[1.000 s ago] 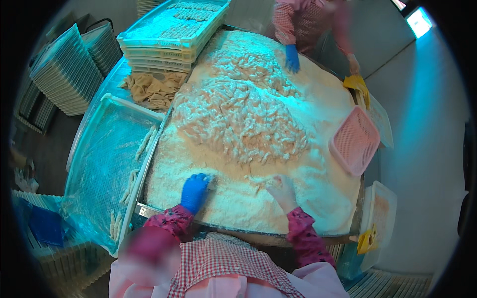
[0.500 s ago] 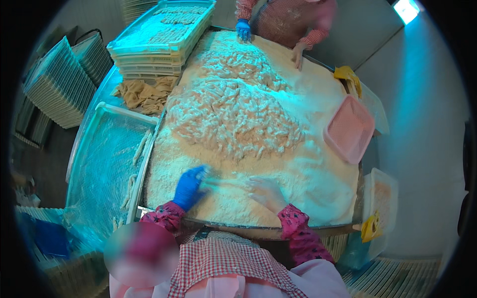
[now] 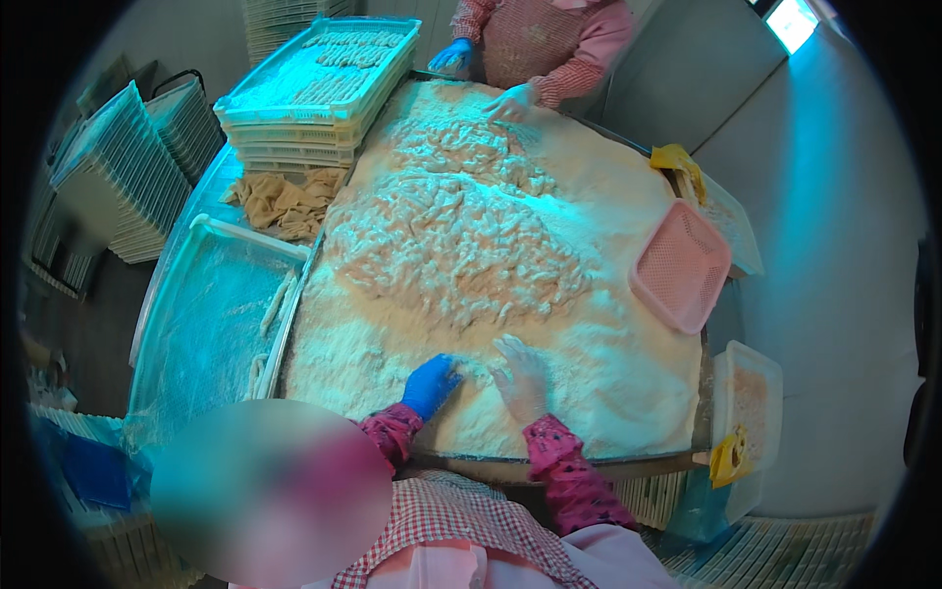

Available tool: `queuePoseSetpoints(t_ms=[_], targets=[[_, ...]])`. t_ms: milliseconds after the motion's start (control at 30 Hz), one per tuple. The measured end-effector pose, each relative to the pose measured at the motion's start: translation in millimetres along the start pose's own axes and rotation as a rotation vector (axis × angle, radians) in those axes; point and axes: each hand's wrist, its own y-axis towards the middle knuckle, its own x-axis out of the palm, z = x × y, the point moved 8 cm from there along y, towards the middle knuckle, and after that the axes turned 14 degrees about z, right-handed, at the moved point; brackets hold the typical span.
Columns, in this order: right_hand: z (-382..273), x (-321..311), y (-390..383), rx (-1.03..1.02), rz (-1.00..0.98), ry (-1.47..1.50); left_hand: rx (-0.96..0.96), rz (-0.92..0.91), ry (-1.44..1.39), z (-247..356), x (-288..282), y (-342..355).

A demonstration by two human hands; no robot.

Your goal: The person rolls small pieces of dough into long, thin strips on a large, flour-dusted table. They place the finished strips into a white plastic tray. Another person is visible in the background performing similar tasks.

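Observation:
My left hand [image 3: 429, 387], blue-gloved, rests at the near part of the flour bed [image 3: 343, 368], its fingers curled; whatever is at its fingertips is too small to make out. Just right of it, my right hand [image 3: 518, 383] in a pale glove lies on the flour with fingers apart, holding nothing visible. Beyond both hands spreads a heap of pale, flour-coated pieces [image 3: 456, 255]. Left of the bed is a mesh tray [image 3: 206, 334] with a few pale strips [image 3: 278, 302] along its right side.
A co-worker [image 3: 520, 49] reaches over the far edge. Stacked trays [image 3: 294, 137] and crumpled cloth [image 3: 285, 201] are at back left, rack-like stacks [image 3: 128, 177] beyond. A pink basket [image 3: 682, 270] sits right. Plastic bins [image 3: 746, 393] with yellow items [image 3: 729, 457] flank the right edge.
My left hand has moved right, closer to my right hand, which has shifted slightly left with fingers now stretched forward. The co-worker's hands have moved left.

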Motion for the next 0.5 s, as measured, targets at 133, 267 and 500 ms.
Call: queuePoseSetpoints(t_ms=[133,267,500], targets=[[-49,18,2,0.007,0.099,0.317,-0.689,-0.137,-1.516,7,21,-20],[-86,33,18,0.022,0.147,0.571,-0.618,-0.284,-1.7,-45,80,-34],[42,39,42,-0.068,0.242,-0.423,-0.66,0.449,-1.904,-67,-134,-17]])
